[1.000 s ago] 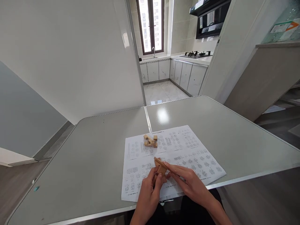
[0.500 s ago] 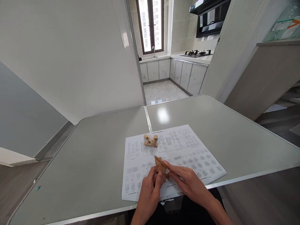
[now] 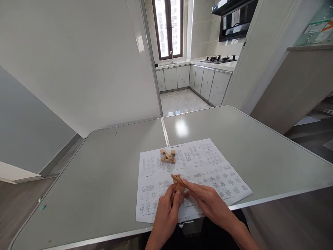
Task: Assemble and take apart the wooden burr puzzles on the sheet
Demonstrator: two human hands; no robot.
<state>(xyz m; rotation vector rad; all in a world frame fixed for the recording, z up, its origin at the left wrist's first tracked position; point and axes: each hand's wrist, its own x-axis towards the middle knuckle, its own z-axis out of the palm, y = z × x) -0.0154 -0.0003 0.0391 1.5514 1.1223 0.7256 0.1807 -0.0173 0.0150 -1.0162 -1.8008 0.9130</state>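
Near the front of the table, my left hand (image 3: 168, 205) is closed round several brown wooden puzzle pieces (image 3: 180, 186) held together just above the paper. My right hand (image 3: 206, 198) pinches a thin wooden strip (image 3: 176, 178) that lies slanted across the top of those pieces. My fingers cover much of the lower part of the bundle. Beyond my hands, a small cluster of notched wooden puzzle pieces (image 3: 168, 157) rests on the printed instruction sheet (image 3: 162, 177), which shows rows of assembly drawings.
The grey-green table (image 3: 104, 180) has a pale seam and a metal edge. A small green scrap (image 3: 42, 207) lies at its left edge. A white wall panel (image 3: 104, 69) stands behind on the left. Past a doorway are kitchen cabinets (image 3: 170, 78) and a gas stove (image 3: 220, 59).
The wooden strip has tilted slightly and sits a little lower against the held pieces. Both hands keep nearly the same place, and the cluster on the sheet is unmoved.
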